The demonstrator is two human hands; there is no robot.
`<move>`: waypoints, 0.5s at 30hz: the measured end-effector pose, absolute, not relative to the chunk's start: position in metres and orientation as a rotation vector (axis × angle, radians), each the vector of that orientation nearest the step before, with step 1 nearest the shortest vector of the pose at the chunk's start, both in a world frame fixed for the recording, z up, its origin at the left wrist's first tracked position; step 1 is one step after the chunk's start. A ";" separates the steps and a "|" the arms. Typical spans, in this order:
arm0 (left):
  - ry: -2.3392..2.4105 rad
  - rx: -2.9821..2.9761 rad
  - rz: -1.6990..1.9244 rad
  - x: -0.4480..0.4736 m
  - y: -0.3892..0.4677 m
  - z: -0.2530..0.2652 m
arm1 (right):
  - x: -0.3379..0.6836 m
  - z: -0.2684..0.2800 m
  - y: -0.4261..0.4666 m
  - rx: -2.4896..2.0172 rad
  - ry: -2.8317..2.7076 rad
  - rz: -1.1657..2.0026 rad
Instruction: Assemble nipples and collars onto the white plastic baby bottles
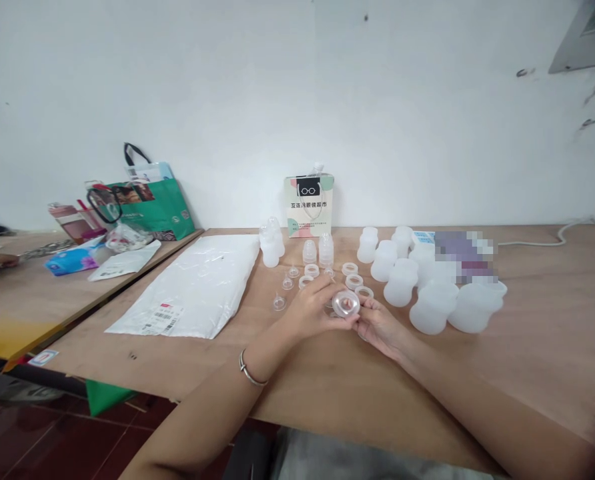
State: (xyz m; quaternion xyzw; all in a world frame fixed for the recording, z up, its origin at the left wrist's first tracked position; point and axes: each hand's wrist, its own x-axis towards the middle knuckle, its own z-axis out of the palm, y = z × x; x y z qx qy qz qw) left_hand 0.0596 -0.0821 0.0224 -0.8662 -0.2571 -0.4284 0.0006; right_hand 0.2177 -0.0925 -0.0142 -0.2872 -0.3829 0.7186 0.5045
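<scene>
Both hands meet over the table around a clear round bottle collar (346, 304), its round opening facing me and what looks like a teat inside. My left hand (315, 310) grips its left side with fingers curled. On the lower right edge, my right hand (380, 328) pinches it, fingertips partly hidden. Just left of my hands lie several clear teats (278, 303). Loose collars (354, 282) form a row behind my right hand, and another collar (311, 270) lies behind my left. Two capped bottle tops (326, 251) stand farther back.
Several frosted bottle bodies (401, 283) stand to the right; a cluster of clear domed pieces (271, 241) stands at back left. A white plastic mailer (192, 283) covers the left side. A paper bag (308, 213) leans on the wall. Another person's hand (0, 261) shows far left.
</scene>
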 end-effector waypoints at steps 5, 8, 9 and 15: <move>-0.943 -2.603 -1.389 0.060 -0.084 0.025 | 0.217 -0.012 -0.096 -0.679 -0.992 1.668; -0.954 -2.553 -1.385 0.061 -0.087 0.027 | 0.216 -0.009 -0.099 -0.689 -1.029 1.637; -0.957 -2.542 -1.380 0.061 -0.088 0.028 | 0.215 -0.008 -0.101 -0.706 -1.034 1.619; -0.982 -2.493 -1.376 0.063 -0.095 0.032 | 0.211 -0.005 -0.105 -0.802 -1.055 1.483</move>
